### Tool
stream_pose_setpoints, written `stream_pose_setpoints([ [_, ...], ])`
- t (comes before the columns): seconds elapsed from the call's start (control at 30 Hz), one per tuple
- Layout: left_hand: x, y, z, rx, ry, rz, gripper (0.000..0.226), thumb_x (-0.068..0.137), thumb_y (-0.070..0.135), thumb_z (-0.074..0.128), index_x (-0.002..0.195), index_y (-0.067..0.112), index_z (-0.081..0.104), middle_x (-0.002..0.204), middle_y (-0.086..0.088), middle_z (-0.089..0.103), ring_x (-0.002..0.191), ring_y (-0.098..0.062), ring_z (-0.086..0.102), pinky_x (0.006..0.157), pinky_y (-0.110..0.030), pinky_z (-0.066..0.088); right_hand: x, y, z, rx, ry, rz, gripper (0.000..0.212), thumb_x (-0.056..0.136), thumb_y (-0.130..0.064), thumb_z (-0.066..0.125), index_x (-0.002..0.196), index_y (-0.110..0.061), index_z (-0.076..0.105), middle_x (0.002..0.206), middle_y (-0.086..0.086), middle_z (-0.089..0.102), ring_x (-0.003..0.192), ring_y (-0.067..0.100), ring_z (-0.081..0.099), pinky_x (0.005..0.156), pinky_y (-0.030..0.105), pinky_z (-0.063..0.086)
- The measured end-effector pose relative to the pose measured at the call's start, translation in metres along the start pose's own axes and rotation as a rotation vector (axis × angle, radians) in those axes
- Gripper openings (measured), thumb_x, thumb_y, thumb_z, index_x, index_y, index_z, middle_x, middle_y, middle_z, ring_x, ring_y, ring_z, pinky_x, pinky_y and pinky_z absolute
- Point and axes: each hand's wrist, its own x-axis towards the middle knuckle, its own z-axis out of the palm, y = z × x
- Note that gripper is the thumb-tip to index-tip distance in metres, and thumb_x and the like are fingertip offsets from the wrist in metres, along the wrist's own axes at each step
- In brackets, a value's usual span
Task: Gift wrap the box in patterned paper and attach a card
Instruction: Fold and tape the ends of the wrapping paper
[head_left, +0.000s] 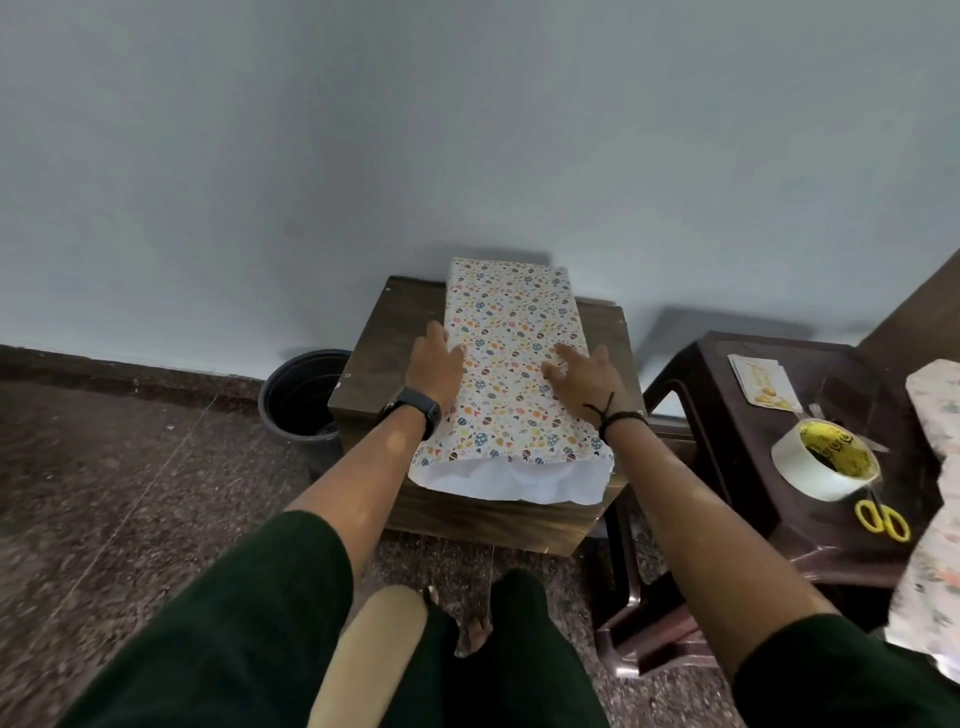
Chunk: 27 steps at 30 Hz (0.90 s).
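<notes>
Box (511, 358) in patterned paper, both hands pressing

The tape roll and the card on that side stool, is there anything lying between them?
In the head view, only bare dark stool top shows between the card and the tape roll.

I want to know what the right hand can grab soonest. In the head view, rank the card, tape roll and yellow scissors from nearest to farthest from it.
From the right hand:
1. Pale printed card, far end of the dark plastic stool on the right.
2. White roll of tape with a yellow core, mid-stool.
3. Yellow-handled scissors, near edge, farthest right.
</notes>
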Motion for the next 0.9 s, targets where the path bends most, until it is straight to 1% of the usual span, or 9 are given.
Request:
stream_pose_setpoints([
  [0.13, -0.015, -0.013, -0.019, 0.024, -0.2, 0.017, 0.045, 0.096, 0.032, 0.05, 0.138, 0.018, 0.039, 0.127, -0.012, 0.046, 0.116, -0.027, 0.047, 0.092, -0.032, 0.038, -0.009, 0.003, -0.005, 0.031, -0.044, 0.007, 0.054, 0.097, -0.05, 0.035, 0.146, -0.029, 0.03, 0.144, 0.026, 0.029, 0.128, 0.041, 0.039, 0.107, 0.045, 0.036],
  [0.2, -0.019, -0.014, -0.03, 0.06, -0.229, 0.064, 0.045, 0.095, 0.031, 0.054, 0.137, 0.022, 0.044, 0.126, -0.01, 0.045, 0.115, -0.023, 0.047, 0.089, -0.028, 0.037, -0.032, -0.009, -0.008, 0.059, 0.129, -0.043, 0.047, 0.098, -0.044, 0.04, 0.138, -0.02, 0.043, 0.138, 0.02, 0.04, 0.126, 0.034, 0.041, 0.103, 0.037, 0.035],
  [0.3, -0.02, -0.007, -0.038, 0.096, -0.277, 0.087, 0.036, 0.094, 0.027, 0.057, 0.13, 0.02, 0.054, 0.126, -0.01, 0.052, 0.114, -0.022, 0.051, 0.086, -0.026, 0.04, -0.098, -0.038, 0.004, 0.459, 0.44, -0.138, 0.02, 0.098, -0.028, 0.048, 0.095, -0.013, 0.06, 0.093, 0.007, 0.061, 0.086, 0.02, 0.059, 0.067, 0.023, 0.043],
  [0.37, -0.02, -0.003, -0.04, 0.09, -0.302, 0.064, 0.037, 0.093, 0.028, 0.059, 0.128, 0.018, 0.056, 0.131, -0.01, 0.053, 0.117, -0.023, 0.052, 0.09, -0.026, 0.041, -0.143, -0.057, 0.027, 0.645, 0.353, -0.153, 0.027, 0.097, -0.027, 0.05, 0.078, -0.009, 0.057, 0.072, 0.007, 0.06, 0.064, 0.015, 0.054, 0.056, 0.03, 0.044],
  [0.5, -0.021, -0.002, -0.04, 0.038, -0.332, 0.001, 0.042, 0.091, 0.032, 0.062, 0.131, 0.021, 0.053, 0.143, -0.007, 0.044, 0.128, -0.025, 0.044, 0.103, -0.035, 0.04, -0.172, -0.072, 0.082, 0.722, 0.194, -0.043, 0.022, 0.087, -0.036, 0.063, 0.09, -0.015, 0.062, 0.082, -0.002, 0.063, 0.072, 0.007, 0.057, 0.064, 0.024, 0.046],
  [0.67, -0.026, -0.001, -0.039, -0.024, -0.323, -0.04, 0.04, 0.094, 0.024, 0.058, 0.133, 0.022, 0.049, 0.147, -0.008, 0.038, 0.129, -0.026, 0.043, 0.095, -0.03, 0.04, -0.142, -0.081, 0.103, 0.787, 0.018, 0.161, 0.074, 0.074, -0.054, 0.071, 0.127, -0.013, 0.04, 0.114, 0.005, 0.051, 0.102, 0.02, 0.054, 0.077, 0.025, 0.042],
  [0.73, -0.028, 0.001, -0.039, -0.018, -0.322, -0.044, 0.039, 0.095, 0.021, 0.056, 0.133, 0.022, 0.048, 0.145, -0.01, 0.04, 0.122, -0.025, 0.048, 0.086, -0.028, 0.043, -0.132, -0.089, 0.107, 0.745, 0.021, 0.158, 0.072, 0.075, -0.056, 0.069, 0.122, -0.009, 0.043, 0.111, 0.005, 0.051, 0.101, 0.02, 0.052, 0.078, 0.027, 0.041],
  [0.83, -0.028, 0.004, -0.038, -0.036, -0.323, -0.052, 0.038, 0.095, 0.018, 0.055, 0.132, 0.021, 0.046, 0.141, -0.01, 0.044, 0.103, -0.018, 0.051, 0.066, -0.023, 0.047, -0.118, -0.095, 0.107, 0.71, 0.093, 0.141, 0.049, 0.082, -0.051, 0.064, 0.094, -0.006, 0.05, 0.093, 0.004, 0.051, 0.088, 0.018, 0.049, 0.07, 0.026, 0.035],
  [0.9, -0.029, 0.004, -0.037, -0.026, -0.309, -0.056, 0.037, 0.095, 0.017, 0.056, 0.131, 0.021, 0.046, 0.14, -0.01, 0.044, 0.105, -0.018, 0.05, 0.067, -0.027, 0.047, -0.115, -0.099, 0.104, 0.633, 0.172, 0.103, 0.04, 0.091, -0.042, 0.058, 0.084, -0.002, 0.052, 0.082, 0.01, 0.055, 0.08, 0.024, 0.053, 0.062, 0.026, 0.031],
])
